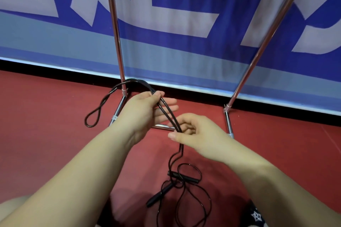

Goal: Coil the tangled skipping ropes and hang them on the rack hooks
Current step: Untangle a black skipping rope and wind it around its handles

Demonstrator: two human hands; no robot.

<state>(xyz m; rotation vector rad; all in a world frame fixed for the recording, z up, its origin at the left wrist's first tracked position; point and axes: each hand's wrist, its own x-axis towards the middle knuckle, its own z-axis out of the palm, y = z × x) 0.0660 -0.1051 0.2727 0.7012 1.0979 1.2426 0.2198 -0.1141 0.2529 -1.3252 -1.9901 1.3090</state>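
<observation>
Above the red floor (55, 134), the left hand (145, 112) and right hand (195, 132) pinch the doubled black rope (167, 114).

Just beyond the left hand (147, 108) the slanted chrome tube of the metal rack's left leg (118, 46) rises from a low chrome base bar (163, 126) that runs on the floor under both hands, and a matching right chrome leg (265, 42) stands well out past the right hand (199, 132). Between those two legs the way forward is open only as far as the blue and white lettered banner wall (184, 24). Below the right hand the thin black skipping rope (166, 114) trails down into loose loops and two black handles (182, 178) on the dark red floor (46, 108), while the floor out to the left of the left hand is bare apart from a hanging rope loop (92, 118).
</observation>
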